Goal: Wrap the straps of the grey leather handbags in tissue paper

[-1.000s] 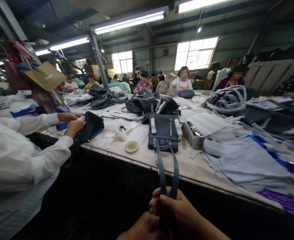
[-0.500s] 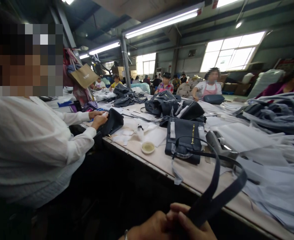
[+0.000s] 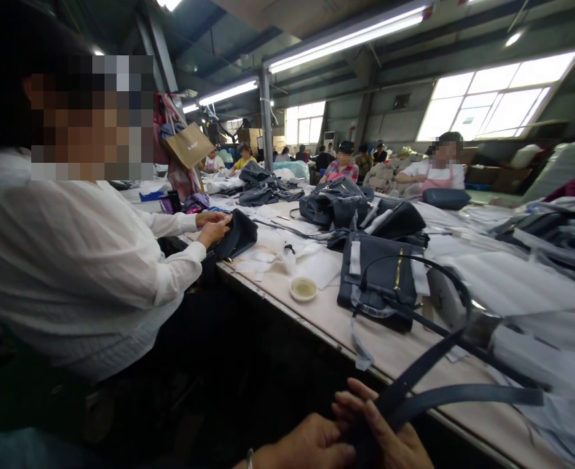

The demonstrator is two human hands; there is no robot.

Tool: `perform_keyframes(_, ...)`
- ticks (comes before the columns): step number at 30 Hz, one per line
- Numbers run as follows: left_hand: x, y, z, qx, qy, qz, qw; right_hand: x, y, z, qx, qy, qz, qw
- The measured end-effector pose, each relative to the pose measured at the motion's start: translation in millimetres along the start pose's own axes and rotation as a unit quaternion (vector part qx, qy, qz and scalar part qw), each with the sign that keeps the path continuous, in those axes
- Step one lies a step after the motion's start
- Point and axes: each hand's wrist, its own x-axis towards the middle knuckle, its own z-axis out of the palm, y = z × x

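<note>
At the bottom of the head view, my left hand [image 3: 307, 444], with a bangle at its wrist, pinches the gathered lower part of a dark blue-grey strap [image 3: 420, 369]. My right hand [image 3: 395, 440] is wrapped around the same strap just to the right, some fingers partly raised. Two strap lengths fan out above my hands, one rising toward the table and one stretching right. On the table ahead lies a dark bag [image 3: 378, 277] with a gold zip and white protective wrapping. A strap loops from that bag toward my hands; whether it is the one I hold is hard to tell.
The table edge [image 3: 311, 327] runs diagonally before me. A small round dish [image 3: 303, 289] stands near it. More dark bags [image 3: 333, 202] and white sheets [image 3: 516, 280] cover the table. At left, a co-worker in a white shirt [image 3: 106, 260] handles a dark bag [image 3: 238, 236].
The view has turned slightly left, so the table things sit further right. The strap's loop has opened out, with one length now reaching right. Both my hands stay on the strap.
</note>
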Motion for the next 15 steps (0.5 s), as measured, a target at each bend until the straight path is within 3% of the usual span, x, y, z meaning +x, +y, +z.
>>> perform_keyframes(4, 0.7, 4.0, -4.6, 0.008, -0.007, -0.043, 0.999, 5.0, -8.5, -6.6, 0.023, -0.004, -0.018, 1.0)
perform_keyframes(8, 7.4, 2.5, 1.5, -0.021, 0.005, 0.011, 1.0, 4.8, -8.0, -1.8, -0.004, -0.03, -0.008, 0.999)
perform_keyframes(11, 11.1, 3.5, 2.8, -0.026, 0.002, 0.01, 1.0, 9.0, -5.2, 2.7, -0.007, 0.0, -0.021, 1.0)
perform_keyframes(13, 13.8, 9.3, -7.6, 0.017, 0.041, -0.004, 0.999, 16.6, -14.0, -0.7, -0.002, 0.047, -0.059, 0.997)
perform_keyframes(15, 20.7, 20.1, -30.6, 0.13, 0.14, 0.045, 0.981, 28.0, -31.5, -11.6, -0.008, 0.093, -0.113, 0.989)
